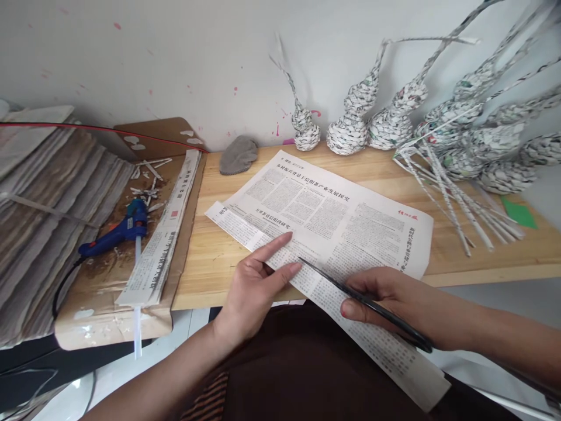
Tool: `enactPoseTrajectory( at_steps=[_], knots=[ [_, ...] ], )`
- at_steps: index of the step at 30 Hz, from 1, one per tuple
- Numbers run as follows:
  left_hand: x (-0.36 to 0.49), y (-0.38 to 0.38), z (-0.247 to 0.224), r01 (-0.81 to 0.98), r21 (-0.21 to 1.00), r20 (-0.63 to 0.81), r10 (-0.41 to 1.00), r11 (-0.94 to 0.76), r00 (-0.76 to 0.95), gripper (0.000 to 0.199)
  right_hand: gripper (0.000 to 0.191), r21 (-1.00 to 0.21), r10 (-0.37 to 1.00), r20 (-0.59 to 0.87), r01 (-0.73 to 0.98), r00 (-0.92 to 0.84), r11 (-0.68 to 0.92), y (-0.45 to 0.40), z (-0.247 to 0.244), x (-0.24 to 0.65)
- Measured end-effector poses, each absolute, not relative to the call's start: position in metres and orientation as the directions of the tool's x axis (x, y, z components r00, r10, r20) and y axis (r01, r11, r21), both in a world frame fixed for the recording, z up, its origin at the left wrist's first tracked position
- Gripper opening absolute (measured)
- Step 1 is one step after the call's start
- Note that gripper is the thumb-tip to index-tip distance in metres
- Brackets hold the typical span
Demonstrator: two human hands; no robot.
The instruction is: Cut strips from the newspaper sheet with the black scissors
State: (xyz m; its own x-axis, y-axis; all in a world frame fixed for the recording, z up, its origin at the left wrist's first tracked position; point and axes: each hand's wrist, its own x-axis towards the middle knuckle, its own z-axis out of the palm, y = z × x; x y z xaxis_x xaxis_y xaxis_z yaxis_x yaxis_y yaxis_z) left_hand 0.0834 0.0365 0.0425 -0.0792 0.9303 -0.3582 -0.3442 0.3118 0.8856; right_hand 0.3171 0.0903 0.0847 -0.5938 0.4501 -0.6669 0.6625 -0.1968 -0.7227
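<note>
A newspaper sheet (319, 204) lies slanted on the wooden table (205, 245). Along its near edge a long strip (377, 339) is partly cut away, its right end hanging over the table's front edge. My right hand (390, 298) is closed around black scissors (324, 273), whose blades lie at the cut between strip and sheet. Just left of the blade tips, my left hand (258, 280) pinches the strip between thumb and index finger, the index finger resting on the paper.
Woven paper gourd shapes (348, 131) and thin paper rolls (456, 199) fill the back right. A grey cloth (239, 155) lies behind. At left are a blue glue gun (127, 228), cut strips (160, 251) on cardboard (109, 327) and stacked newspapers (56, 234).
</note>
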Motion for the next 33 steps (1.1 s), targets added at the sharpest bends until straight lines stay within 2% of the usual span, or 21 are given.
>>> enactPoseTrajectory(
  at_steps=[2, 5, 13, 22, 28, 33],
  knots=[
    [0.079, 0.04, 0.04, -0.342, 0.896, -0.35, 0.925, 0.285, -0.146, 0.062, 0.048, -0.691, 0.438, -0.703, 0.686, -0.561, -0.229, 0.092, 0.087, 0.319],
    [0.079, 0.042, 0.04, -0.326, 0.896, -0.36, 0.923, 0.301, -0.138, 0.065, 0.048, -0.642, 0.387, -0.755, 0.718, -0.53, -0.269, 0.093, 0.089, 0.319],
    [0.085, 0.038, 0.046, -0.306, 0.91, -0.329, 0.937, 0.279, -0.123, 0.062, 0.047, -0.724, 0.415, -0.677, 0.653, -0.608, -0.223, 0.097, 0.086, 0.312],
    [0.084, 0.038, 0.046, -0.338, 0.898, -0.339, 0.933, 0.283, -0.121, 0.061, 0.044, -0.735, 0.436, -0.657, 0.65, -0.615, -0.191, 0.096, 0.084, 0.313],
    [0.082, 0.038, 0.045, -0.32, 0.903, -0.34, 0.932, 0.287, -0.122, 0.061, 0.047, -0.706, 0.4, -0.704, 0.643, -0.587, -0.298, 0.096, 0.083, 0.312],
    [0.082, 0.038, 0.046, -0.33, 0.9, -0.342, 0.93, 0.283, -0.135, 0.061, 0.045, -0.745, 0.453, -0.652, 0.625, -0.608, -0.234, 0.095, 0.077, 0.315]
  ],
)
